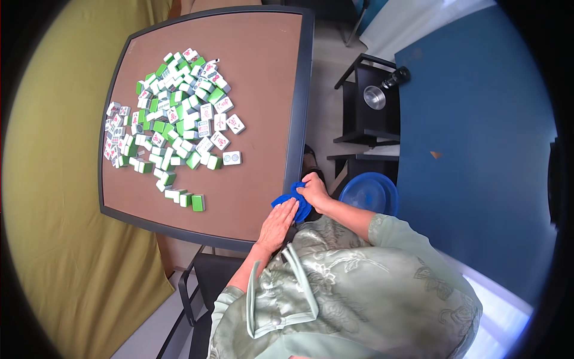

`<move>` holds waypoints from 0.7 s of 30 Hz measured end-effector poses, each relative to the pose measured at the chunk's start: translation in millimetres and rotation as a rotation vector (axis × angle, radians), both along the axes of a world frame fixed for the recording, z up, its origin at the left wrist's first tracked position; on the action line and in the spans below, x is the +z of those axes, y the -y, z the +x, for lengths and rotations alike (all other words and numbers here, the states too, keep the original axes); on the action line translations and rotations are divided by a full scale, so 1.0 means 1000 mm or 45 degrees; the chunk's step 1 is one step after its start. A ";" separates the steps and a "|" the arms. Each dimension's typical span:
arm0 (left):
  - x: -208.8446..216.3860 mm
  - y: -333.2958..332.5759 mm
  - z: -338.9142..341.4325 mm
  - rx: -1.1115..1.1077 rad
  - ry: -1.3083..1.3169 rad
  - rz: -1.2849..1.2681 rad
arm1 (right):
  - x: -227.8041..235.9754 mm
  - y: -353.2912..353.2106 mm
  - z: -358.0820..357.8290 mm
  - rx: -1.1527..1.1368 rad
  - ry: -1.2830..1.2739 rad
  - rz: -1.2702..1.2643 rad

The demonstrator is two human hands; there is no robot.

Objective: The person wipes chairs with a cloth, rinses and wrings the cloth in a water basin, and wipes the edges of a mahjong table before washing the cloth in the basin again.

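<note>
1. The blue cloth (303, 209) is bunched at the right-hand edge of the bench (263, 72), near its lower corner; part of it lies over the dark rim and part extends past it, above the person's lap.
2. The left hand (277, 228) lies on the cloth's near side, its fingers straight and close together. The thumb side is hidden, so I cannot tell whether this grip pinches the fabric or only rests on it.
3. The right hand (315, 191) is just beyond the rim, its grip narrow, with thumb and bent fingers holding a bunched part of the cloth. The two hands are close together, with blue fabric between them.
4. The bench has a brown top within a dark raised frame. Green-and-white tiles (206, 112) lie there in a loose heap, well apart from the hands; some show printed faces, others green backs or white sides.
5. At the heap's near end, a short row runs toward a green-backed tile (198, 203). A tile with two round marks (232, 158) lies at the heap's right edge.
6. To the right of the right hand, a round blue basin (391, 194) sits beside the blue panel (472, 155).
7. Farther up, a clear round container (375, 97) stands on a black side table (368, 124), next to a dark object (396, 77).
8. A black chair (215, 278) stands at the lower left, near a yellow-green curtain (60, 179).
</note>
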State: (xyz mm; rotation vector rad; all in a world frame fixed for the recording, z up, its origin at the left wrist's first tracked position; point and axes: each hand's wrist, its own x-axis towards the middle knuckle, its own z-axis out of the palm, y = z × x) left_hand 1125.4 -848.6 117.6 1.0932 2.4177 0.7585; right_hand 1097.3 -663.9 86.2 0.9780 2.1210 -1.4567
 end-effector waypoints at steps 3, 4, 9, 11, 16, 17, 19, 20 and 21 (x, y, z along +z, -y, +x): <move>0.005 -0.023 -0.036 0.026 0.005 -0.114 | -0.009 -0.024 -0.037 -0.011 -0.087 -0.063; 0.003 -0.031 -0.048 0.056 0.019 -0.134 | -0.012 -0.033 -0.052 0.020 -0.073 -0.084; 0.008 -0.083 -0.122 0.128 0.010 -0.163 | -0.025 -0.085 -0.129 -0.049 -0.245 -0.212; 0.006 -0.100 -0.153 0.122 -0.009 -0.197 | -0.025 -0.103 -0.165 -0.031 -0.252 -0.238; 0.006 -0.150 -0.232 0.098 -0.029 -0.273 | -0.032 -0.139 -0.253 0.088 -0.127 -0.130; 0.008 -0.159 -0.244 0.074 -0.013 -0.266 | -0.035 -0.149 -0.262 0.222 -0.164 -0.149; 0.012 -0.177 -0.265 0.073 -0.018 -0.279 | -0.052 -0.170 -0.295 0.098 -0.289 -0.149; 0.014 -0.186 -0.275 0.080 -0.025 -0.284 | -0.058 -0.179 -0.312 -0.019 -0.414 -0.138; 0.017 -0.192 -0.285 0.089 -0.024 -0.275 | -0.052 -0.186 -0.331 -0.067 -0.389 -0.089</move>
